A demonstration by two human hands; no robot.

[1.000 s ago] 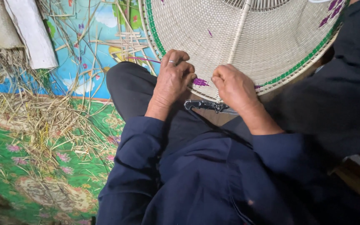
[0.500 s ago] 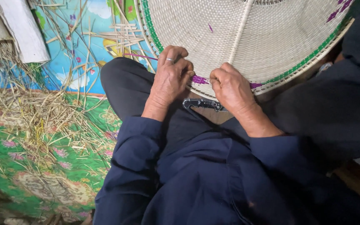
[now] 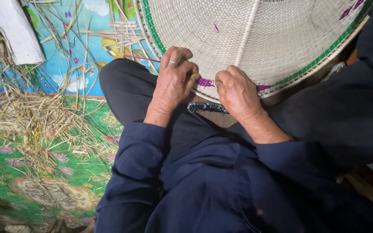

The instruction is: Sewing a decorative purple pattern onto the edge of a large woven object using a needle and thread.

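A large round woven tray point(image 3: 281, 34) of pale cane, with a green band and purple marks near its rim, rests on my lap. My left hand point(image 3: 174, 82), with a ring on one finger, grips the near rim, fingers curled over it. My right hand point(image 3: 237, 92) grips the same rim just to the right. A purple strip point(image 3: 205, 82) shows on the rim between the two hands. A dark folding knife point(image 3: 207, 107) lies on my lap just below the rim, touching neither hand that I can see.
Loose straw and cane strips point(image 3: 44, 125) lie scattered over a green flowered mat point(image 3: 26, 172) and a blue patterned mat point(image 3: 74, 64) on my left. A pale rolled bundle point(image 3: 14, 30) sits at top left. My dark trouser legs flank the tray.
The view has shifted slightly, so the tray and hands sit a little lower and to the right. Both hands stay closed on the rim, barely moving.
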